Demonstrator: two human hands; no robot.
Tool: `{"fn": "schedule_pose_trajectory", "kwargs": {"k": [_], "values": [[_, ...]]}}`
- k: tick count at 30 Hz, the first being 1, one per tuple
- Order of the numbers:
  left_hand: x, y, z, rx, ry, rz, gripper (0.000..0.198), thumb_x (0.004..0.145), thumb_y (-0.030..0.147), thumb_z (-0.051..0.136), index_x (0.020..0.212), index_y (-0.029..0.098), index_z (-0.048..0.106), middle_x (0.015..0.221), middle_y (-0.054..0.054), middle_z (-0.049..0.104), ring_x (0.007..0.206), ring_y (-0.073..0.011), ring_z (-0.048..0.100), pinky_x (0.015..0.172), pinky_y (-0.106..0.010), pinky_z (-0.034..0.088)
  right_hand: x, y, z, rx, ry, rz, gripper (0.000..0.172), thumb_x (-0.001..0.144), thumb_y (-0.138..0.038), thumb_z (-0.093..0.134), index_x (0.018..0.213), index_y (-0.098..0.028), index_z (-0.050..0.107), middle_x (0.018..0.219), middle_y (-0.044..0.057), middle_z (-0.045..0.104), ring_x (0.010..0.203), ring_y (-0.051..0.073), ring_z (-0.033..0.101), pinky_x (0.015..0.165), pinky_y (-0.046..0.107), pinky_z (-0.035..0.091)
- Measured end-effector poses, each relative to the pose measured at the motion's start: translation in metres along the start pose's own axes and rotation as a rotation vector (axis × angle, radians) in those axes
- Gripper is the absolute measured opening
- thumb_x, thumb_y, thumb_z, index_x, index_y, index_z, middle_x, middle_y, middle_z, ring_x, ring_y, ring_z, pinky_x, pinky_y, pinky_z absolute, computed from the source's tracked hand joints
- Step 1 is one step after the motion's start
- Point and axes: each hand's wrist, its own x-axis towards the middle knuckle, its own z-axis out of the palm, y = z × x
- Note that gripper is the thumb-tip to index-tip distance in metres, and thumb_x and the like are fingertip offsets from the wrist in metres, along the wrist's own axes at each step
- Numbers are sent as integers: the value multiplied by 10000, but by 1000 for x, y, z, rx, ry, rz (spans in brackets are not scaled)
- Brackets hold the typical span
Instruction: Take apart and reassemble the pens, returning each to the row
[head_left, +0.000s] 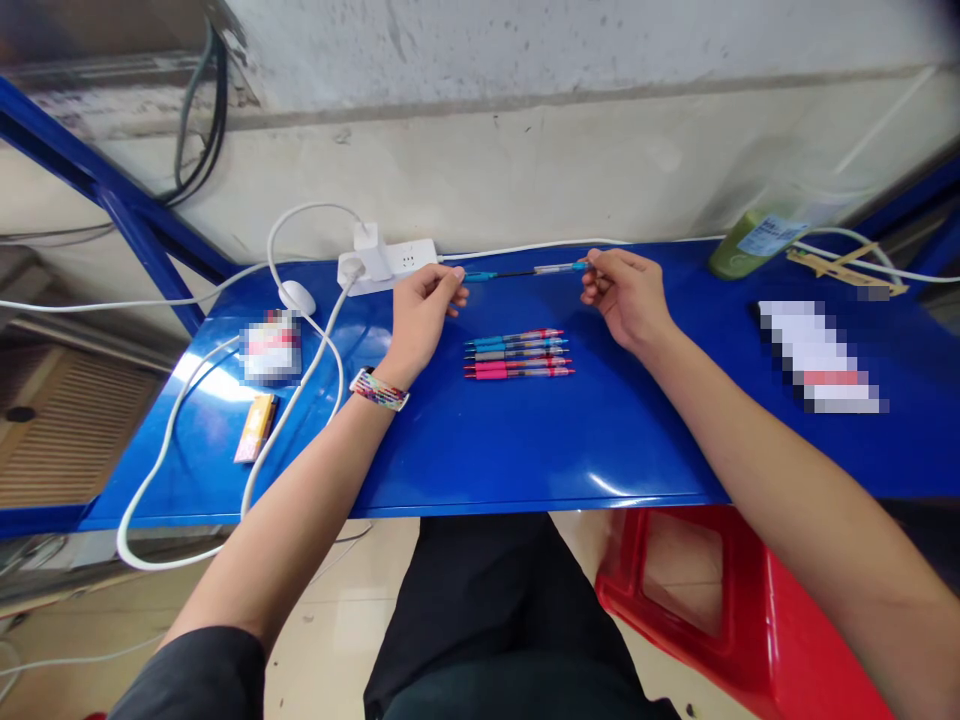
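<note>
Both of my hands hold one blue pen (525, 271) level above the blue table (525, 450), near its far edge. My left hand (424, 305) pinches the pen's blue tip end; a coloured band is on that wrist. My right hand (626, 290) pinches the clear barrel end. The pen looks pulled apart, with a thin dark refill showing between the two halves. Just in front of my hands lies a neat row of several pens (517, 355), blue, grey and pink, side by side on the table.
A white power strip (386, 262) with a plug and white cables sits at the back left, beside a white mouse (298, 296). A yellow packet (255, 427) lies near the left. A green bottle (750, 240) lies at the back right. A red stool (720, 600) stands below.
</note>
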Motion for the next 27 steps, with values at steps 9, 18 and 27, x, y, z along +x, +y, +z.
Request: {"fn": "schedule_pose_trajectory", "kwargs": {"k": [9,18,27], "values": [[-10,2,5,191,-189,159,732,1117,720,656,592,209,648,516,4,569,515,-105,535,562,-266,446,-18,1,15,-12,-185,52,282,813,-393,1050,803,-218,829,746,16,758,612,109,642,575,241,586],[-11,2,5,35,-253,139,314,1103,556,758,1123,242,740,738,18,700,611,-117,672,576,-236,531,-17,-2,15,37,-169,75,264,852,-367,1031,800,-206,828,750,15,746,617,96,632,572,218,583],[-9,2,0,90,-287,182,237,1109,455,718,1238,261,762,805,-8,728,706,-151,705,599,-261,537,-18,0,17,23,-172,76,255,820,-362,1041,800,-211,835,747,13,751,618,102,644,582,228,594]]}}
